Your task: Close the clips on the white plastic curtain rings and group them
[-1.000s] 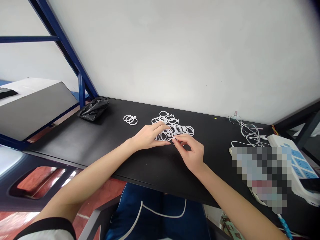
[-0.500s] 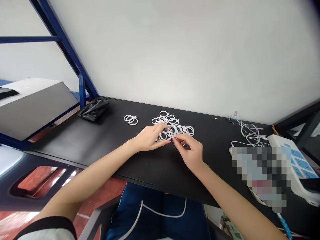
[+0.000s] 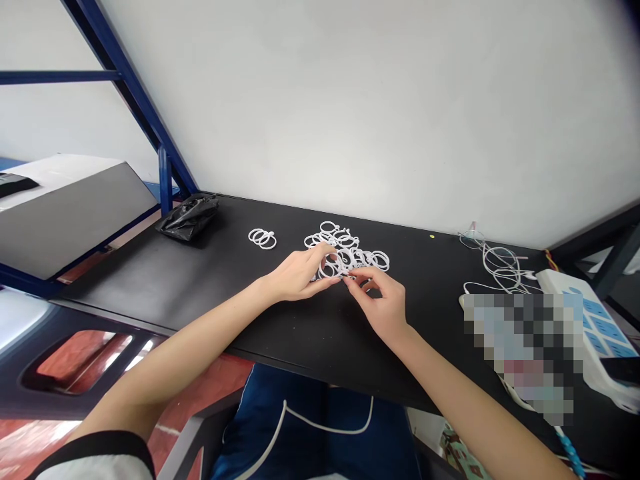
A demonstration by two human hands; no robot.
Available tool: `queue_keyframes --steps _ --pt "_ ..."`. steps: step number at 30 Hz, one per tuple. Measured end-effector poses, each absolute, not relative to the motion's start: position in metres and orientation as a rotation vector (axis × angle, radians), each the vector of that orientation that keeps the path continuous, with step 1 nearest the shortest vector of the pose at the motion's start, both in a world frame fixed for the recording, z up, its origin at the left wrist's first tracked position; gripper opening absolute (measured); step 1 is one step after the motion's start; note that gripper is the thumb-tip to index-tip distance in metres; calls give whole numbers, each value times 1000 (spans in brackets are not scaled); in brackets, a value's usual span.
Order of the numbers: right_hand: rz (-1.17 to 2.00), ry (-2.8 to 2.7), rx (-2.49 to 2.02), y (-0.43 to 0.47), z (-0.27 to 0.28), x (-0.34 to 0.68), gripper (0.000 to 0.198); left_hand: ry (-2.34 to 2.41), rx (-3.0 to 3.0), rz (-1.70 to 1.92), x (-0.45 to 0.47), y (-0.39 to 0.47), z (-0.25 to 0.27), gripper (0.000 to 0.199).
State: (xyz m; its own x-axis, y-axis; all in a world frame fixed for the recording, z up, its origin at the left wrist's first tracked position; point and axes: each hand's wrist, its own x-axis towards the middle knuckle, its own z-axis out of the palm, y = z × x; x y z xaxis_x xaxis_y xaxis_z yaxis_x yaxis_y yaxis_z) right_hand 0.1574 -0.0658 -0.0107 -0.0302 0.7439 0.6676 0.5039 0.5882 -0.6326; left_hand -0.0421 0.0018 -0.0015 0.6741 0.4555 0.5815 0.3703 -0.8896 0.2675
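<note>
A pile of white curtain rings [image 3: 345, 239], some showing small clips or eyelets, lies on the black table [image 3: 220, 267]. At the near side of this pile, my left hand [image 3: 303, 272] curls its thumb and fingers round a white curtain ring [image 3: 327, 269]. My right hand [image 3: 383, 300] pinches the small end piece of that ring between thumb and forefinger. The fingertips hide just how the piece is gripped. Left of the pile, a few linked or overlapping rings [image 3: 263, 239] lie apart.
A crumpled black plastic bag [image 3: 189, 219] sits at the back left. On the right are a tangled white cable [image 3: 500, 267], a blurred-out phone-like object [image 3: 525, 353] and a white power strip with blue sockets [image 3: 595, 327]. A pale wall [image 3: 370, 120] rises behind the table.
Almost nothing differs. Both hands keep their places at the ring, with only a slight shift of the right fingertips and of the whole view.
</note>
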Motion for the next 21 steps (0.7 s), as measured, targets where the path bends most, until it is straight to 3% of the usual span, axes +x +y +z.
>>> queue_keyframes --steps 21 --pt "237 -1763 -936 -63 -14 161 10 691 2587 882 -40 -2 -3 37"
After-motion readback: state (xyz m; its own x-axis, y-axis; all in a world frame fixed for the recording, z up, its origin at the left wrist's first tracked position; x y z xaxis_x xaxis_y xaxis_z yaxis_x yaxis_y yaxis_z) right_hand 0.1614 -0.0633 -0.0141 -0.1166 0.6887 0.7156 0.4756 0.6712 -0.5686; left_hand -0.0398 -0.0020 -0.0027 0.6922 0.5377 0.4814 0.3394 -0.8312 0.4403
